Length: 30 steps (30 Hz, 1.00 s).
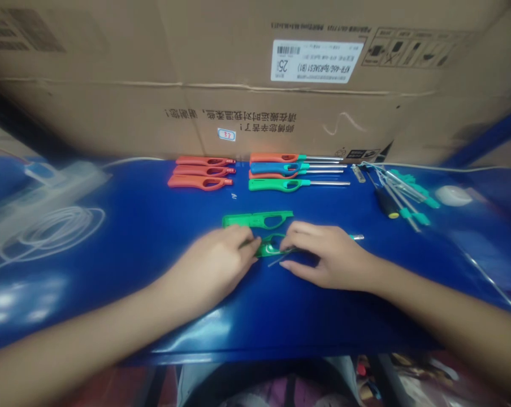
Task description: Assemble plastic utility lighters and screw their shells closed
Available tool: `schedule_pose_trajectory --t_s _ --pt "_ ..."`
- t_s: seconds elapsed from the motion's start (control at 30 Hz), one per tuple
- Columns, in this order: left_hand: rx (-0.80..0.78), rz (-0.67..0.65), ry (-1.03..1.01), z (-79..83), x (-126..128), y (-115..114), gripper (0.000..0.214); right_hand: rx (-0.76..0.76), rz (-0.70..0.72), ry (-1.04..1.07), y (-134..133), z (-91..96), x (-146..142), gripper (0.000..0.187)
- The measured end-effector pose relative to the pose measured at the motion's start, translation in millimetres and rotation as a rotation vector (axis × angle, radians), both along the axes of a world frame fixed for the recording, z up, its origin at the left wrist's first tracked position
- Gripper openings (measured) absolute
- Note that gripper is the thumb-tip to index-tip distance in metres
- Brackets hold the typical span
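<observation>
A green stick lighter point(265, 247) lies in front of me on the blue table, its inner parts partly showing. My left hand point(225, 254) is closed on its handle end. My right hand point(323, 251) has its fingers curled at the trigger loop, thumb apart below them, and covers much of the front; a metal tip point(357, 237) pokes out beyond the knuckles. Between the hands, near the right thumb, is a thin dark rod or wire point(278, 259). Just behind lies a green handle shell point(258, 219), apart from both hands.
Orange handle shells point(200, 182) and finished-looking stick lighters point(278, 185) lie in rows behind. To the right are a screwdriver point(385, 203), metal rods with teal ends point(403, 198) and a white round object point(454, 195). A coiled white cable point(56, 232) sits left; a cardboard box point(132, 56) walls the back.
</observation>
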<state>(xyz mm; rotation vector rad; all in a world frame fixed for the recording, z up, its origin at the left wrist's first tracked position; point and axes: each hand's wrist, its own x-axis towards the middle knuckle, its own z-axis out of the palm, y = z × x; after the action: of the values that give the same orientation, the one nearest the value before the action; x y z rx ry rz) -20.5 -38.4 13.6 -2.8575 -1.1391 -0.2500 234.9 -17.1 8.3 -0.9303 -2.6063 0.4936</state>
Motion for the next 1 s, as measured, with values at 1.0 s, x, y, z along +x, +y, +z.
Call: schedule_pose_trajectory --t_s 1.0 --pt "-0.261 -0.070 -0.281 -12.9 1 7 0.034 0.002 -0.074 -0.008 6 4.7 8 0.012"
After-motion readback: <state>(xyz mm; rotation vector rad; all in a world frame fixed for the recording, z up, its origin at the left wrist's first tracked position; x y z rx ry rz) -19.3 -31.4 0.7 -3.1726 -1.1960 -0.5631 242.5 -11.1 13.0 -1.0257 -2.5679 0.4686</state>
